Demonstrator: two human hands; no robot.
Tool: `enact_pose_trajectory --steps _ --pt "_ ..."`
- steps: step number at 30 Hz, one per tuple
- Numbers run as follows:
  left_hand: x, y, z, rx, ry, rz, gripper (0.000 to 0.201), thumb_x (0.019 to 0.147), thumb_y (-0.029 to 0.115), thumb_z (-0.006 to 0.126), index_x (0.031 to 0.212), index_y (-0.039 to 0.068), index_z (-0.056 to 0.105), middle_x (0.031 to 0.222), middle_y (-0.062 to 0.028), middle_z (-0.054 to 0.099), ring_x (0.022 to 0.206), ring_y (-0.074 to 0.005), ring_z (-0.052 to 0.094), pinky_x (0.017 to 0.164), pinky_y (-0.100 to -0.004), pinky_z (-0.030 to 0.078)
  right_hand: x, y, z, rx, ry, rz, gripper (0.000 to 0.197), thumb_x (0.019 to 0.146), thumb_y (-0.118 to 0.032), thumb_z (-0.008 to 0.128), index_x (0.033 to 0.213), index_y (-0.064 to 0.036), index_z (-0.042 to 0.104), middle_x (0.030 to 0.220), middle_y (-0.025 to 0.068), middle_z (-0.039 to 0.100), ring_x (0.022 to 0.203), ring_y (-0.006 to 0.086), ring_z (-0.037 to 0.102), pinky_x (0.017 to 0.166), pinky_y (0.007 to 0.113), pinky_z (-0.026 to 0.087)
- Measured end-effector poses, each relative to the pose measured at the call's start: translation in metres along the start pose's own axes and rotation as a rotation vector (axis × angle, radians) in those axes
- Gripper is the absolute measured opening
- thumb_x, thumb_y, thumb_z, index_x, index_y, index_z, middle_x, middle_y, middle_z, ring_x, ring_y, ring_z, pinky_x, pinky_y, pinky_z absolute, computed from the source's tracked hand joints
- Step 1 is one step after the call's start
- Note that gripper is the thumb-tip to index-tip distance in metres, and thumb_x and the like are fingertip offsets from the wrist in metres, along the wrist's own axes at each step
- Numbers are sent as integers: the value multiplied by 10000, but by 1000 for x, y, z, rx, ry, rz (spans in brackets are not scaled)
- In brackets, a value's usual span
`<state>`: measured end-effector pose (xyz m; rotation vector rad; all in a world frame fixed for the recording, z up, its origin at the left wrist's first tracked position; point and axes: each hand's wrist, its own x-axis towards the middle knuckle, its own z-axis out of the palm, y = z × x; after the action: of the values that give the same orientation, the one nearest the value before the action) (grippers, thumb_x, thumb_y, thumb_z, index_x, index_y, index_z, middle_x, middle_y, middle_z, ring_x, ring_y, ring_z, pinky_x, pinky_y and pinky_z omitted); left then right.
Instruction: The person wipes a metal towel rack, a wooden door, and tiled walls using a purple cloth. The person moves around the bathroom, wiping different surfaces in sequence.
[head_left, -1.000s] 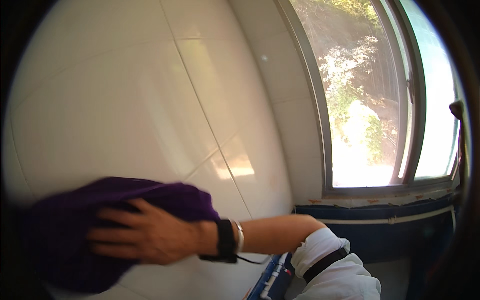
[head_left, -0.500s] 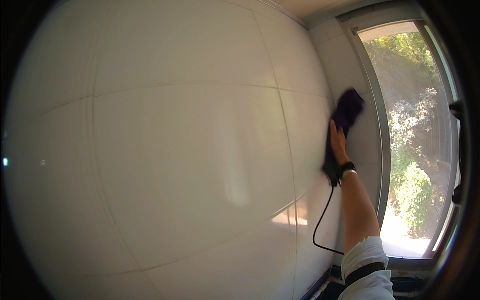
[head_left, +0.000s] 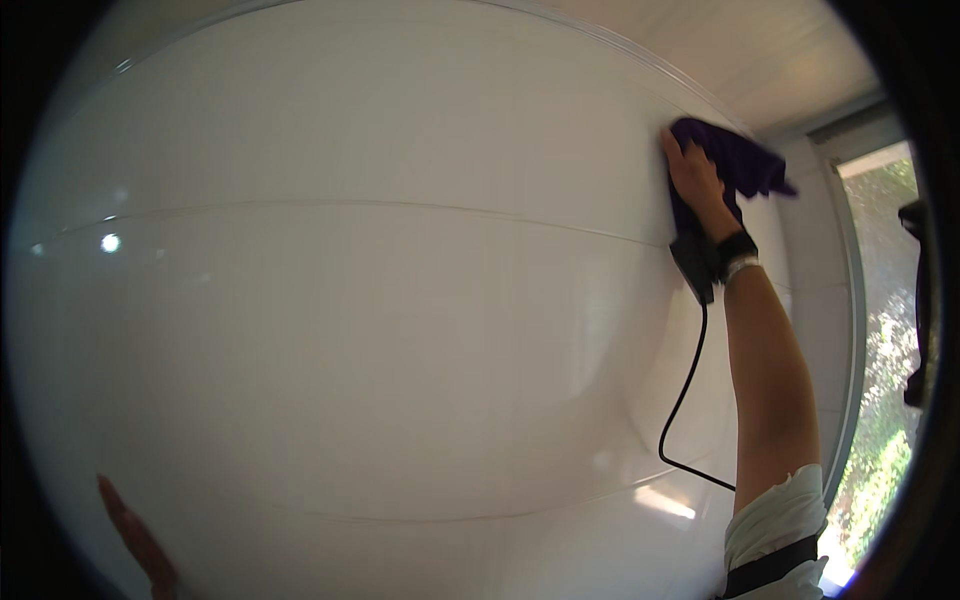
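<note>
High on the white tiled wall, my right hand (head_left: 697, 180) presses a dark purple cloth (head_left: 740, 160) against the tiles, close to the corner. One end of the cloth hangs out to the right of my fingers. A black box (head_left: 691, 268) sits by my wrist, and a black cable (head_left: 682, 400) runs down from it towards my sleeve. At the lower left, part of my left hand (head_left: 135, 530) shows edge-on with its fingers stretched out, holding nothing visible. The rest of that arm is out of the picture.
Large glossy tiles (head_left: 400, 330) fill most of the picture, meeting the ceiling (head_left: 770, 60) along a trim strip. To the right, past the corner, stands a framed window (head_left: 885, 330) with greenery outside.
My right hand has moved the cloth up and off the strip beside the window onto the main wall. The view has turned up and left, and my left hand has come into it.
</note>
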<state>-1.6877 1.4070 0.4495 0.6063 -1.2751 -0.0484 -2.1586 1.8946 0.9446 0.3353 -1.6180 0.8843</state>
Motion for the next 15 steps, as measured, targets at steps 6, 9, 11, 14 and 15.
enact_pose_trajectory --steps 6,9,11,14,15 --pt "-11 -20 20 321 -16 21 620 1085 413 193 1581 40 200 1641 -143 213 1529 -310 133 1229 -477 69 -67 -220 3 -11 -15 -503 829 941 -710 379 1364 -12 527 1350 251 555 1321 435 464 1080 593 334" --pt "-14 4 28 336 -2 54 577 1088 339 245 1562 9 241 1632 -166 227 1522 -331 162 1221 -500 99 -145 -287 17 16 112 -973 695 981 -596 438 1319 -2 562 1282 213 598 1275 407 492 1061 577 363" --pt "-13 20 30 339 -53 104 576 1082 329 271 1548 -10 270 1617 -190 256 1512 -352 191 1215 -514 115 -182 -307 27 69 207 -1317 588 987 -539 439 1328 -83 585 1317 164 594 1246 347 524 1056 573 372" --pt "-5 26 22 327 -71 109 589 1075 339 286 1531 -34 295 1599 -220 282 1501 -378 216 1208 -532 123 -175 -338 28 254 294 -1433 488 965 -491 510 1230 -104 648 1251 153 638 1191 327 564 1036 547 395" --pt "-2 20 16 291 -26 47 610 1065 357 300 1522 -47 304 1590 -244 287 1495 -402 220 1202 -545 126 -157 -356 22 284 70 -1310 414 942 -455 566 1139 -116 698 1169 150 684 1156 325 600 1013 526 416"
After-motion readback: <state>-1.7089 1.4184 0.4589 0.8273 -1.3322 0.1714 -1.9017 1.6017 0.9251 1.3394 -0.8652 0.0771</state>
